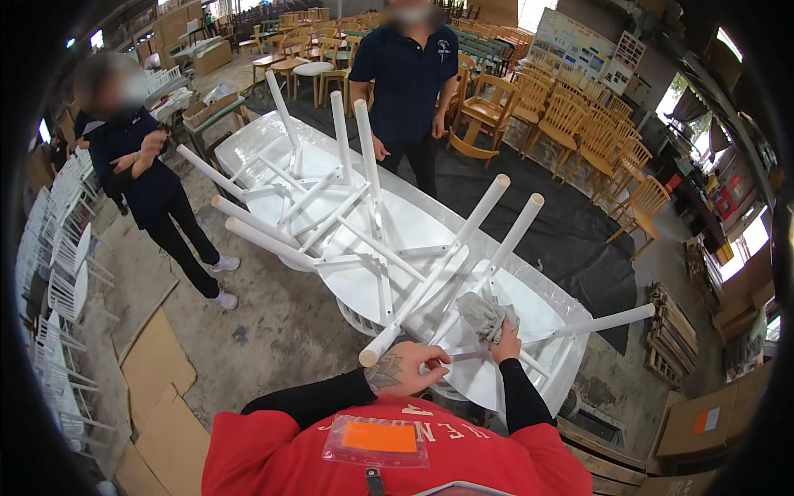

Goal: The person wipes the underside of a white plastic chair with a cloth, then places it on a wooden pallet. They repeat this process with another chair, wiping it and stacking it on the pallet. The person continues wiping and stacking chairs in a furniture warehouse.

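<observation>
A crumpled grey cloth (486,316) is gripped in my right hand (506,344), against the white frame of the nearest upturned seat. My left hand (411,368) is beside the lower end of a white leg (382,345), its fingers loosely bent and apart, with nothing visible in them. Several white pieces of furniture lie upside down in a row, their round legs (482,217) pointing up and outward and crossed by thin bars. They rest on a long white surface (546,289) covered with clear plastic film.
One person (409,83) stands beyond the white surface, another (136,165) at the left with arms folded. White chairs (70,277) line the left side. Many wooden chairs (571,116) fill the back. Flat cardboard (157,364) lies on the floor; wooden slats (674,335) are stacked at the right.
</observation>
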Demonstrator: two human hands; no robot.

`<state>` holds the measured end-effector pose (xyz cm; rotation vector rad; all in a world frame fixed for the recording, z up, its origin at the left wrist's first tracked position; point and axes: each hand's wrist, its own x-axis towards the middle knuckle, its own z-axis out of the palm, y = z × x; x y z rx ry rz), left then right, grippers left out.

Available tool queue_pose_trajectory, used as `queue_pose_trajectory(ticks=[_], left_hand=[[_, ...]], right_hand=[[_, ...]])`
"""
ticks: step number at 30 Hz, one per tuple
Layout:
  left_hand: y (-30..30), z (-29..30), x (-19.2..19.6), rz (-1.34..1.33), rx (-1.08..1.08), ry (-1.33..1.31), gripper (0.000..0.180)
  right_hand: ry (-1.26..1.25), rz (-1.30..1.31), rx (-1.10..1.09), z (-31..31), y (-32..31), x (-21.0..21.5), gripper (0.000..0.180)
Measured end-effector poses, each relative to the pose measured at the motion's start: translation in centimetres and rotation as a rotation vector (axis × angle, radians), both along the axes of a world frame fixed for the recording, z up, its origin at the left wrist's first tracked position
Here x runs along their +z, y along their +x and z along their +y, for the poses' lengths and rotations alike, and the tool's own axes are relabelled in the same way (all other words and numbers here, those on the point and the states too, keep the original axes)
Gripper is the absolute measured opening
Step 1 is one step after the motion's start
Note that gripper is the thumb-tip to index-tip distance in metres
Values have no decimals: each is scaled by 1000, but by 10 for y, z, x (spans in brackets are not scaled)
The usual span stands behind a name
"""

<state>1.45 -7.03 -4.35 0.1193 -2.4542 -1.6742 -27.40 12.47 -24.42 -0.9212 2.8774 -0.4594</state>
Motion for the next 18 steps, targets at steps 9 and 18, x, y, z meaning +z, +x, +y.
queue_pose_trajectory(ticks=[9, 18], left_hand=[[3, 10, 17, -164, 180, -66, 29], [-4, 19, 11, -398, 314, 65, 36]], right_hand=[[18, -11, 27, 3, 0, -1, 90], [39, -149, 101, 19, -14, 3, 90]])
